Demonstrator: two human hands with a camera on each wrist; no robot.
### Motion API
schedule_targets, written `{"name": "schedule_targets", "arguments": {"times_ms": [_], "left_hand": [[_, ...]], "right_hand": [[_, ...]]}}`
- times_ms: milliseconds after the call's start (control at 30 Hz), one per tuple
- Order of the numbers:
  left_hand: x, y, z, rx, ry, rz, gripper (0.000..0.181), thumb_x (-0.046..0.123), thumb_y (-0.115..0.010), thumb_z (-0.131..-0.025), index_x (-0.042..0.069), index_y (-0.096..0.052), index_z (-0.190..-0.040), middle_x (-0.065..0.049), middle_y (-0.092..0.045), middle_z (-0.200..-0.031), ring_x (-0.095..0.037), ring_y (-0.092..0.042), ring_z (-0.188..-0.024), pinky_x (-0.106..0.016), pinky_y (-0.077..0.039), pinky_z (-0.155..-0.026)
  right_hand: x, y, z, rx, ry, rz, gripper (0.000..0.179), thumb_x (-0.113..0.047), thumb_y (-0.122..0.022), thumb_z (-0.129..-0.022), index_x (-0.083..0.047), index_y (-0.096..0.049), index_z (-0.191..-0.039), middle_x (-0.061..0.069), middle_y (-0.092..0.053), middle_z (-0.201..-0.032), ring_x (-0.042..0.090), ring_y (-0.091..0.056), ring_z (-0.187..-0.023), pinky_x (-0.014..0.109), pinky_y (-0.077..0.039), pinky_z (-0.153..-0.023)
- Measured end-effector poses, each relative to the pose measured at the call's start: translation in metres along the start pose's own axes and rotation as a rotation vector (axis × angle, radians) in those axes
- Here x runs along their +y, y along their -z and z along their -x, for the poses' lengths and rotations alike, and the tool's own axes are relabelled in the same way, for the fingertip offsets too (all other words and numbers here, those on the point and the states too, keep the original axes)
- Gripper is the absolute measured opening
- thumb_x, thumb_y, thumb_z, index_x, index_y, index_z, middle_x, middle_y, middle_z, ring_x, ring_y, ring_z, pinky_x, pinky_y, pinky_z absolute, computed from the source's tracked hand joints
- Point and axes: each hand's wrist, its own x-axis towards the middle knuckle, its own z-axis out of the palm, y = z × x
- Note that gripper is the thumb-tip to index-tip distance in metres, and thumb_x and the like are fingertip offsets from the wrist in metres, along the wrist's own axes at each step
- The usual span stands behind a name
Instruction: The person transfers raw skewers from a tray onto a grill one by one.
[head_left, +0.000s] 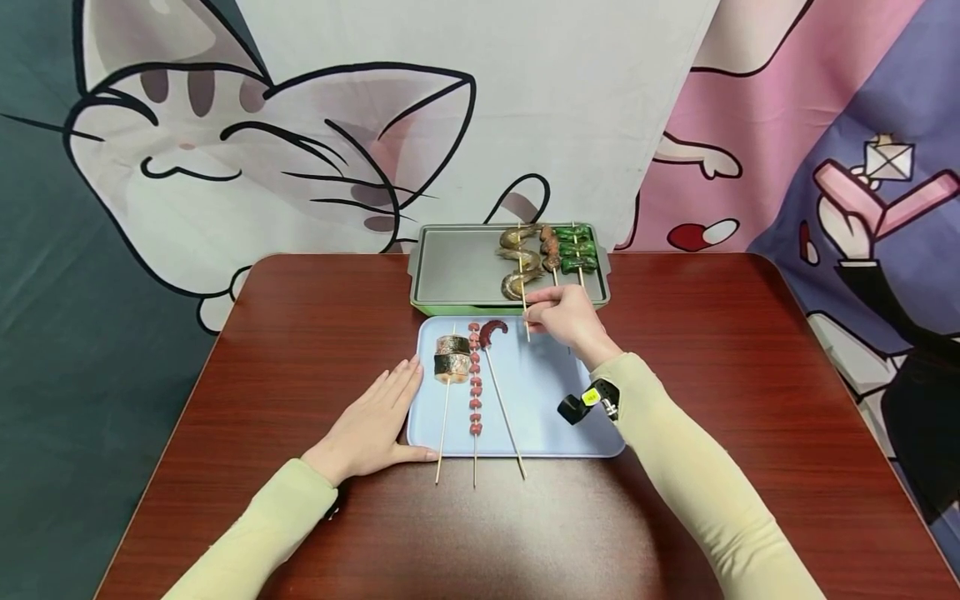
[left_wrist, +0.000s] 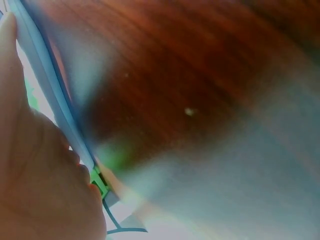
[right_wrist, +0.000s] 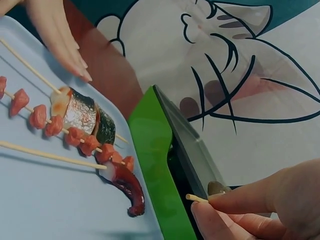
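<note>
My right hand (head_left: pixel 570 321) pinches the stick end of a shrimp skewer (head_left: pixel 517 285) between thumb and fingers. Its several shrimp lie over the grey grill pan (head_left: pixel 457 267), left of a skewer of brown pieces (head_left: pixel 551 248) and a green vegetable skewer (head_left: pixel 577 250). In the right wrist view the stick's end (right_wrist: pixel 195 198) pokes out from the fingertips. My left hand (head_left: pixel 371 425) rests with straight fingers along the left edge of the light blue tray (head_left: pixel 555 442). Side by side on that tray lie a fish skewer (head_left: pixel 452 358), a skewer of small reddish pieces (head_left: pixel 476 381) and a dark red tentacle skewer (head_left: pixel 491 332).
The pan sits on a green base (right_wrist: pixel 150 135) directly behind the tray. Three stick ends overhang the tray's front edge. Brown wooden tabletop (head_left: pixel 300 333) extends on both sides, and a cartoon-printed cloth (head_left: pixel 585 100) hangs behind the table.
</note>
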Motion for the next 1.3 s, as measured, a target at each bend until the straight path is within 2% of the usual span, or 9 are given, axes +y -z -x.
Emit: {"name": "schedule_targets", "arguments": {"times_ms": [167,267,433,500,667,867,1000,1300], "left_hand": [[0.002,0.004,-0.001,-0.011,0.008,0.000,0.122,0.082,-0.056,-0.083,-0.007,-0.021,-0.158,-0.021,-0.013,-0.167,-0.034,-0.014,-0.153,-0.046,-0.016,-0.123],[0.003,0.006,-0.001,-0.020,0.014,-0.003,0.122,0.081,-0.057,-0.083,-0.008,-0.021,-0.158,-0.021,-0.013,-0.167,-0.034,-0.014,-0.153,-0.046,-0.016,-0.123],[0.003,0.006,-0.001,-0.015,0.008,-0.009,0.121,0.081,-0.057,-0.084,-0.008,-0.022,-0.158,-0.021,-0.014,-0.166,-0.034,-0.015,-0.153,-0.046,-0.017,-0.123],[0.003,0.005,0.000,-0.008,0.003,-0.006,0.121,0.081,-0.057,-0.084,-0.008,-0.022,-0.158,-0.022,-0.014,-0.166,-0.035,-0.015,-0.152,-0.046,-0.017,-0.123],[0.002,0.003,0.000,-0.006,-0.001,-0.012,0.121,0.082,-0.055,-0.084,-0.008,-0.021,-0.158,-0.021,-0.013,-0.167,-0.034,-0.014,-0.153,-0.046,-0.016,-0.123],[0.002,0.003,0.000,0.013,-0.008,0.010,0.121,0.080,-0.059,-0.084,-0.009,-0.024,-0.157,-0.023,-0.016,-0.166,-0.036,-0.017,-0.152,-0.047,-0.018,-0.122],[0.001,0.001,0.000,0.004,-0.004,0.000,0.121,0.082,-0.056,-0.084,-0.008,-0.022,-0.158,-0.021,-0.014,-0.167,-0.035,-0.015,-0.153,-0.046,-0.016,-0.123],[-0.002,-0.002,0.000,-0.012,0.011,-0.010,0.123,0.086,-0.049,-0.084,-0.006,-0.019,-0.159,-0.018,-0.010,-0.168,-0.030,-0.010,-0.154,-0.043,-0.014,-0.123]], "right_hand": [[0.001,0.000,0.000,0.004,0.018,0.028,0.029,0.000,-0.069,-0.093,0.007,-0.068,-0.122,0.020,-0.072,-0.100,0.019,-0.072,-0.076,0.046,-0.058,-0.087],[0.001,0.001,0.002,0.015,0.046,0.091,0.029,-0.003,-0.070,-0.094,0.004,-0.069,-0.122,0.018,-0.073,-0.101,0.020,-0.073,-0.080,0.044,-0.059,-0.086],[-0.004,0.005,0.011,0.078,0.155,0.237,0.032,-0.012,-0.071,-0.092,-0.002,-0.072,-0.122,0.010,-0.075,-0.099,0.019,-0.072,-0.082,0.034,-0.058,-0.075],[-0.007,0.007,0.017,0.103,0.206,0.254,0.034,-0.015,-0.071,-0.091,-0.003,-0.072,-0.123,0.009,-0.075,-0.099,0.020,-0.072,-0.081,0.030,-0.055,-0.071],[-0.019,0.012,0.033,0.131,0.307,0.237,0.036,-0.020,-0.074,-0.092,-0.005,-0.073,-0.125,0.007,-0.076,-0.103,0.018,-0.072,-0.087,0.029,-0.056,-0.072],[-0.026,0.017,0.056,0.111,0.387,0.230,0.036,-0.026,-0.077,-0.093,-0.008,-0.073,-0.124,0.003,-0.075,-0.109,0.015,-0.072,-0.094,0.032,-0.057,-0.079],[-0.026,0.017,0.071,0.085,0.416,0.226,0.036,-0.027,-0.078,-0.093,-0.009,-0.074,-0.124,0.003,-0.075,-0.110,0.015,-0.073,-0.093,0.032,-0.058,-0.080],[-0.011,0.010,0.093,0.006,0.429,0.284,0.036,-0.027,-0.079,-0.092,-0.009,-0.075,-0.122,0.001,-0.077,-0.102,0.012,-0.074,-0.088,0.034,-0.060,-0.075]]}}
